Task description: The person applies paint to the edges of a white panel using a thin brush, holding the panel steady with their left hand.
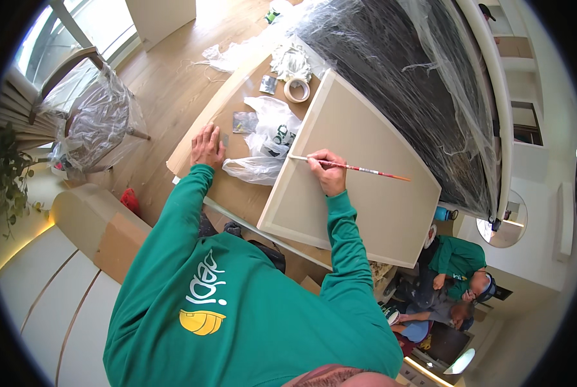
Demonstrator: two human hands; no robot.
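My right hand (328, 171) pinches a slim paintbrush (382, 173) with a red handle. Its tip meets the left edge of a large beige panel (359, 168) with a paler border. My left hand (208, 147) lies with fingers stretched out on the brown cardboard-like sheet (237, 204), holding nothing. Between the two hands is a crumpled white plastic bag (272, 132). Farther up the sheet are a roll of masking tape (297, 90), a small grey square (268, 84), another grey piece (244, 122) and a bunched white cloth (291, 62).
Clear plastic sheeting covers a large dark surface (392, 71) beyond the panel. At the left stands a plastic-wrapped chair (98, 119) on the wood floor (166, 71). A person in a green top (457, 257) and another person (430, 308) are at the lower right. A blue bottle (441, 213) stands near them.
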